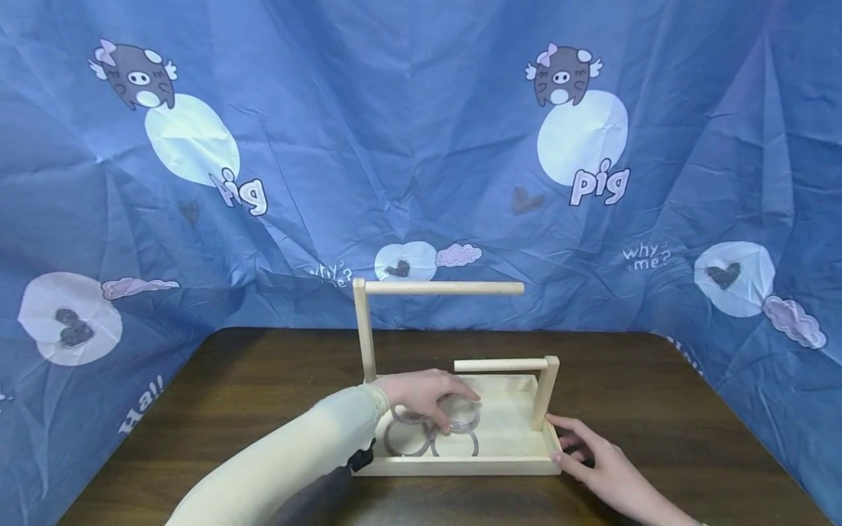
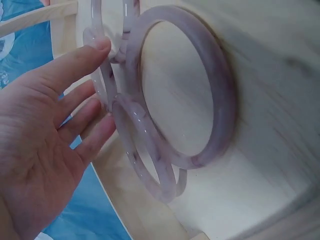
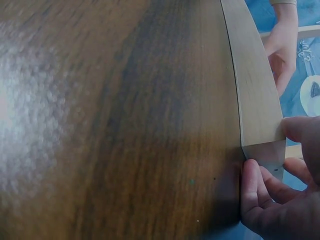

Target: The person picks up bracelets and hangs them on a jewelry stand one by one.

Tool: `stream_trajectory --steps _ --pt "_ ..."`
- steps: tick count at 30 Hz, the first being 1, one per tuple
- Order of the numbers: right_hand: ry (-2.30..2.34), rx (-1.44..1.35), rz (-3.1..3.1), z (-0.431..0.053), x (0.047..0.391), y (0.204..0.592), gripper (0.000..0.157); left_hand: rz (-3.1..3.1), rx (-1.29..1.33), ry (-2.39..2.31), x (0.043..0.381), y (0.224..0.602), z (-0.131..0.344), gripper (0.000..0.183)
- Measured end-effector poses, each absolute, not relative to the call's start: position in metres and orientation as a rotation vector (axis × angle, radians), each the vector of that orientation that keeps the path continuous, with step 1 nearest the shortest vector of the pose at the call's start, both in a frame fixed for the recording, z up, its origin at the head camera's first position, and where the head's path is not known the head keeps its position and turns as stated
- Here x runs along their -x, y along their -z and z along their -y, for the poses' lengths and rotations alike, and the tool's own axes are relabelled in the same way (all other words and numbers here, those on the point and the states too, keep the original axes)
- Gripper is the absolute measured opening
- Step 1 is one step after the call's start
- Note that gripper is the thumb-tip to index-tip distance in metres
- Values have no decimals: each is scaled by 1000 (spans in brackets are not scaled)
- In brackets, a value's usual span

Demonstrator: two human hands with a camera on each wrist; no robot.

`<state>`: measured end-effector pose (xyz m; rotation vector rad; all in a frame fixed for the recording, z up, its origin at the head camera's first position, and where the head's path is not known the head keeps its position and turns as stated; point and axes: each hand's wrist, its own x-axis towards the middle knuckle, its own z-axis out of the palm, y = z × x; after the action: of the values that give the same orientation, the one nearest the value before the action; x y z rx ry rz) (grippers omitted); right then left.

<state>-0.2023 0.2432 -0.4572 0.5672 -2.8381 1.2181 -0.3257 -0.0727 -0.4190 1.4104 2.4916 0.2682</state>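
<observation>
A shallow wooden tray [image 1: 460,467] with two upright posts stands on the table. Several pale purple, marbled bangles [image 2: 225,100] lie in its left half, some overlapping. Reaching in from the left, my left hand [image 1: 421,394] pinches one bangle [image 2: 108,75] between thumb and fingertips, tilted up from the tray floor. At the tray's right end, my right hand [image 1: 595,456] holds the end wall near the front corner, its thumb at the top edge and fingers along the outside. Part of the pinched bangle is hidden behind the fingers.
A tall post on the left carries a long horizontal rod [image 1: 447,288] above the tray. The shorter right post [image 1: 544,394] carries a lower rod [image 1: 500,364] pointing left. Dark wooden table [image 1: 276,380] surrounds the tray, with a blue printed cloth [image 1: 421,146] behind.
</observation>
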Motion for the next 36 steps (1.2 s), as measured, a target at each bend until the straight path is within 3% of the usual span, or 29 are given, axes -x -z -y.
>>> stream_trajectory --steps 11,36 --pt "-1488 -506 2862 -246 207 455 58 -2445 -1402 -223 327 413 68 63" --pt "-1525 -292 2917 -238 202 453 62 -2459 -1281 -358 323 409 75 73"
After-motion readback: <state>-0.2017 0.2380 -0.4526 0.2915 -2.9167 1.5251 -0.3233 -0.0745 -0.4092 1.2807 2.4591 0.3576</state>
